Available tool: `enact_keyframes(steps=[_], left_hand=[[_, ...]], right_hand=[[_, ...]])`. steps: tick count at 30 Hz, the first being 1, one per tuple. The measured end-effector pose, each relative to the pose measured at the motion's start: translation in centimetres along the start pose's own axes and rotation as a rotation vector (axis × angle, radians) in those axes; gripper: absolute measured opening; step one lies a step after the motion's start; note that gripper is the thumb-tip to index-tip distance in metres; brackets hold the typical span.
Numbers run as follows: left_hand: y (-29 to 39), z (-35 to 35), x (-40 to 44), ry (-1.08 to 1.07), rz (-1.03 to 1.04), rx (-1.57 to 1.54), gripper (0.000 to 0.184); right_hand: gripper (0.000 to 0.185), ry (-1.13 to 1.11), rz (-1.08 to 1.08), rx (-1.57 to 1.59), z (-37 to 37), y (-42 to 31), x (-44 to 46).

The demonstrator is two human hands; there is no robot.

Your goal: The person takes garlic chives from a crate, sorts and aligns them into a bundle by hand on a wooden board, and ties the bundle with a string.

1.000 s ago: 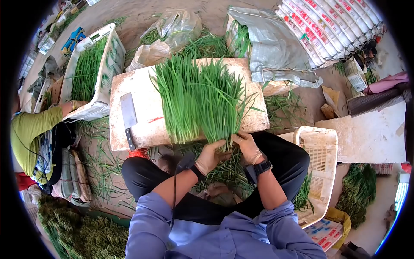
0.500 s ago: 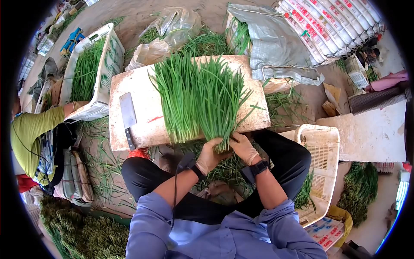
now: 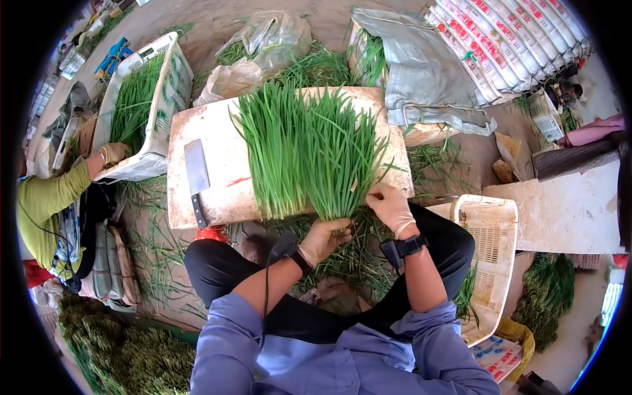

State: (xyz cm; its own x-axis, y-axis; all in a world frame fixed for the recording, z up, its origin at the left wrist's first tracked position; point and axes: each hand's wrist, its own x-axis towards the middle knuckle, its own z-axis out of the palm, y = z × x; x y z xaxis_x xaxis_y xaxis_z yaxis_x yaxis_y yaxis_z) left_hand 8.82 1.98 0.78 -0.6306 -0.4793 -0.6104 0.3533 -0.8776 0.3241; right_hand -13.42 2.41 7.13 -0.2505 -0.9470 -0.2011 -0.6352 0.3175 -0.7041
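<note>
Two bundles of garlic chives lie side by side on a stained white board, leaf tips pointing away from me. My left hand (image 3: 324,240), in a pale glove, is closed around the stem ends of the right bundle (image 3: 339,155), which jut past the board's near edge. Beside that bundle's lower right side, my gloved right hand (image 3: 391,208) has its fingers pinched together; whatever they may hold is too small to make out. The left bundle (image 3: 273,158) rests untouched. Farther left on the board (image 3: 227,138) lies a cleaver (image 3: 196,170) with a black handle.
A co-worker's gloved hand (image 3: 115,153) reaches to a white crate (image 3: 172,85) of chives at left. Right of my knee stands a pale plastic crate (image 3: 490,263). A grey sheet (image 3: 428,72) covers a box beyond the board. Loose chives (image 3: 164,270) litter the floor.
My right hand has left the stem ends and moved right and slightly up along the bundle's side. The left hand keeps its hold, a little lower. The co-worker's hand shows more at the crate.
</note>
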Motion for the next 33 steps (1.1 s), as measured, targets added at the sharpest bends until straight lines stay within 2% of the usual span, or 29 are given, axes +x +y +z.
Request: enact_keyframes(steps=[3, 6, 7, 10, 12, 16, 17, 18, 20, 22, 24, 26, 27, 30, 31, 32, 33], left_hand=[[-0.1, 0.1, 0.1, 0.010, 0.003, 0.013, 0.023], [-0.3, -0.1, 0.2, 0.016, 0.020, 0.041, 0.020], [-0.2, -0.1, 0.1, 0.018, 0.028, 0.052, 0.018], [-0.1, -0.1, 0.0, 0.005, 0.030, 0.036, 0.016], [0.0, -0.4, 0.1, -0.014, 0.034, 0.035, 0.016], [0.1, -0.1, -0.2, -0.025, 0.063, 0.018, 0.012], [0.2, 0.1, -0.3, -0.020, 0.083, 0.026, 0.013], [0.2, 0.3, -0.3, -0.014, 0.106, 0.031, 0.013], [0.1, 0.6, -0.3, 0.020, 0.154, 0.109, 0.017], [0.0, 1.2, -0.1, 0.069, 0.205, 0.265, 0.023], [-0.5, 1.8, -0.2, 0.077, 0.324, 0.436, 0.023], [-0.8, 2.6, -0.6, 0.087, 0.375, 0.511, 0.025], [-0.9, 2.9, -1.0, 0.094, 0.361, 0.499, 0.026], [-1.1, 2.2, -1.0, 0.061, 0.327, 0.471, 0.032], [-1.2, 1.8, -0.7, 0.037, 0.314, 0.443, 0.032], [-1.3, 1.2, -0.4, 0.015, 0.301, 0.413, 0.031], [-1.0, 0.9, -0.6, 0.044, 0.163, 0.411, 0.035]], right_hand=[[0.031, 0.062, 0.035, 0.122, 0.9, -1.4, 0.7], [0.035, 0.066, 0.061, 0.021, 2.2, -1.6, 1.6], [0.035, 0.001, 0.094, 0.055, 2.9, -0.6, 2.2], [0.031, 0.016, 0.207, 0.271, 2.5, 1.3, 2.3], [0.023, 0.311, -0.094, -0.220, 1.4, 3.2, 2.5], [0.022, 0.696, 0.291, -0.473, -4.7, 7.3, 3.4], [0.024, 0.725, 0.306, -0.358, -5.9, 9.0, 2.9], [0.036, 0.703, 0.387, -0.346, -6.4, 11.7, 2.7], [0.049, 0.522, 0.316, -0.251, -5.1, 15.0, 2.0], [0.054, -0.135, 0.552, 0.529, -4.3, 6.3, -1.5], [0.057, -0.336, 0.413, 0.611, -1.1, -0.2, -4.1], [0.055, -0.159, 0.089, 0.822, 5.5, 1.3, -4.6], [0.050, -0.048, 0.154, 0.842, 6.1, -0.6, -4.9], [0.042, 0.071, 0.372, 1.029, 7.8, 0.7, -4.6], [0.033, 0.078, 0.468, 1.104, 7.6, 0.9, -4.8], [0.032, 0.067, 0.456, 1.099, 7.4, 1.2, -4.8], [0.031, 0.055, 0.445, 1.096, 7.3, 1.8, -4.8]])
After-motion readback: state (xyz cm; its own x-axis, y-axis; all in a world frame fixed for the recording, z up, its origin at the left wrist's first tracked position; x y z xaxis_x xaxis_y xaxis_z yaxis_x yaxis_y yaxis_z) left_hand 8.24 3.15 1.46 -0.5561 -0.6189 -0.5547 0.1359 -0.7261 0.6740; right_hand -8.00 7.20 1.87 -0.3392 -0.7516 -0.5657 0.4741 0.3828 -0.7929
